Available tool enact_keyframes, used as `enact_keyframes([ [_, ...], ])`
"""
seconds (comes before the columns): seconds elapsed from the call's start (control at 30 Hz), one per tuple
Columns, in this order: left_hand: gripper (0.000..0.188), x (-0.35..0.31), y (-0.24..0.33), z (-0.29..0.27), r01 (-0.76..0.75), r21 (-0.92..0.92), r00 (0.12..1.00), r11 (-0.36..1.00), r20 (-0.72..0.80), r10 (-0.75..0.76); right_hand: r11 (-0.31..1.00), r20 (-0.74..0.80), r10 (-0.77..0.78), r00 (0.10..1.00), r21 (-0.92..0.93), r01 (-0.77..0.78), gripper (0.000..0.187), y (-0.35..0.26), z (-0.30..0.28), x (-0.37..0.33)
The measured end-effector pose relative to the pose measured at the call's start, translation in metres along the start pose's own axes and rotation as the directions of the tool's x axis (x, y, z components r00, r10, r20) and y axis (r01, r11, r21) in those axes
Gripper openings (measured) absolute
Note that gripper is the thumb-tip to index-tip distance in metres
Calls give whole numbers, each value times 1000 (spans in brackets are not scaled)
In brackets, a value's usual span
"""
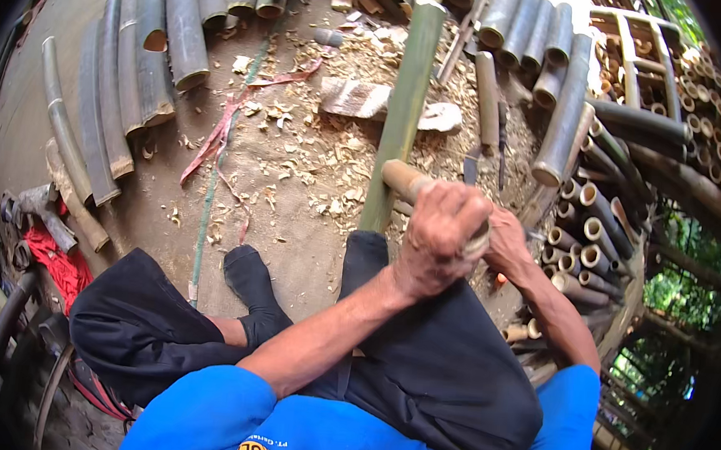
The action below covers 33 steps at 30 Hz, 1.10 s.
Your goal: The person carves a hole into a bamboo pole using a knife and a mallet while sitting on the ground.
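Observation:
My left hand (pixel 444 231) is wrapped around a short, pale bamboo piece (pixel 405 180), fingers closed. Its far end overlaps a long green bamboo pole (pixel 407 103); whether the two touch I cannot tell. Just beyond, to the right, my right hand (pixel 506 242) is closed too, partly hidden behind the left, and what its fingers grip is not visible. The pole runs away from me, with its near end beside my dark-socked right foot (pixel 365 249).
Curled shavings (pixel 330 181) litter the ground around a flat wooden block (pixel 357 99). Dark bamboo lengths (pixel 186 29) lie at far left. Stacked tubes (pixel 598 233) line the right side, and a knife-like tool (pixel 472 166) rests beyond my hands. A red cloth (pixel 53 262) lies left.

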<state>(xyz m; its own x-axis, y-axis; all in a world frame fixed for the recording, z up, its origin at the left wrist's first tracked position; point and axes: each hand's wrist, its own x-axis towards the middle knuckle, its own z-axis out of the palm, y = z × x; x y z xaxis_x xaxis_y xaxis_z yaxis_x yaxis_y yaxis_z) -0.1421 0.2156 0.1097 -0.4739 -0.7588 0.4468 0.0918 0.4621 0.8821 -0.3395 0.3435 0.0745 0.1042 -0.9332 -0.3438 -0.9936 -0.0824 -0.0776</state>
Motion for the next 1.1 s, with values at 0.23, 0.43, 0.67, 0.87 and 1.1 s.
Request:
enact_keyframes([
  [0.23,22,60,-66,-89,263,80,962,961,57,-268,758,162,540,826,333,-560,16,-22,18,-29],
  [0.43,62,55,-173,-207,71,836,843,543,241,-482,-33,221,745,629,954,-297,24,-25,43,-10],
  [0.67,79,-5,-91,-50,356,133,634,925,693,-343,-248,-25,692,722,930,271,49,-112,19,104],
  [0.87,17,-27,-114,-74,803,-120,589,583,306,-748,298,-161,762,627,947,-119,47,-97,14,39],
  [1.1,21,-29,-116,-106,822,-17,569,570,75,-819,199,-59,914,403,927,-317,23,-50,49,-18],
])
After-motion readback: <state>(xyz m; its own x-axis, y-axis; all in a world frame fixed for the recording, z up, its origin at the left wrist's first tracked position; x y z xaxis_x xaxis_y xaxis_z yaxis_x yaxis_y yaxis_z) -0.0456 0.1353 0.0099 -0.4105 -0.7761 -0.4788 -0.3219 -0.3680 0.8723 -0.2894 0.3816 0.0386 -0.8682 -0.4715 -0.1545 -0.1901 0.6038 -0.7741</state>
